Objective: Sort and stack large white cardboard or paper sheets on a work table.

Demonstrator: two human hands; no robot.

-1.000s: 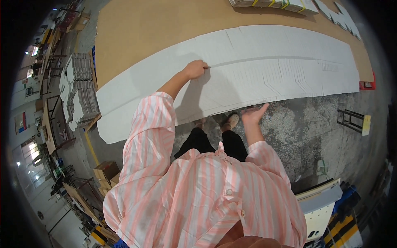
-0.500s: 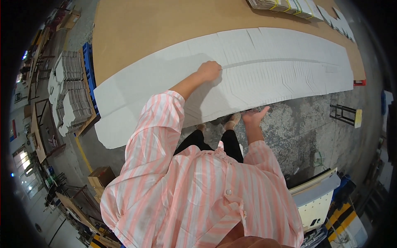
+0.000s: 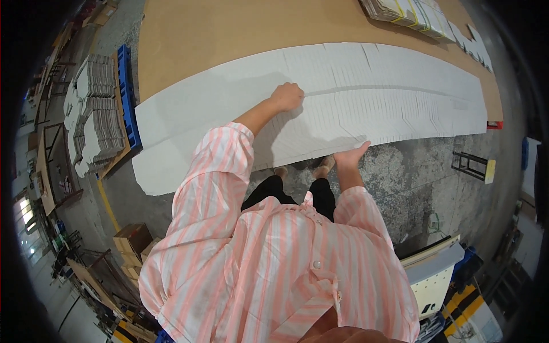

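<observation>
A long white cardboard sheet (image 3: 211, 108) with creases and many short slits stretches across in front of me. My left hand (image 3: 287, 97) rests on top of it near the lengthwise crease, its fingers curled closed; what they hold, if anything, is hidden. At the near edge of the sheet is my right hand (image 3: 350, 158), thumb stretched along the rim. The other fingers of that hand go out of sight beneath the cardboard, gripping its edge.
Under the sheet lies a large brown board (image 3: 223, 34). Strapped flat cardboard (image 3: 406, 14) sits at its far right. To the left, cut cardboard stacks (image 3: 100, 120) stand beside a blue pallet (image 3: 129, 103). A small stool (image 3: 473, 167) is on the right, boxes (image 3: 132, 243) lower left.
The view has shifted a little. My right hand has come up against the sheet's near edge, its thumb now by the rim. The left hand stays closed on the sheet.
</observation>
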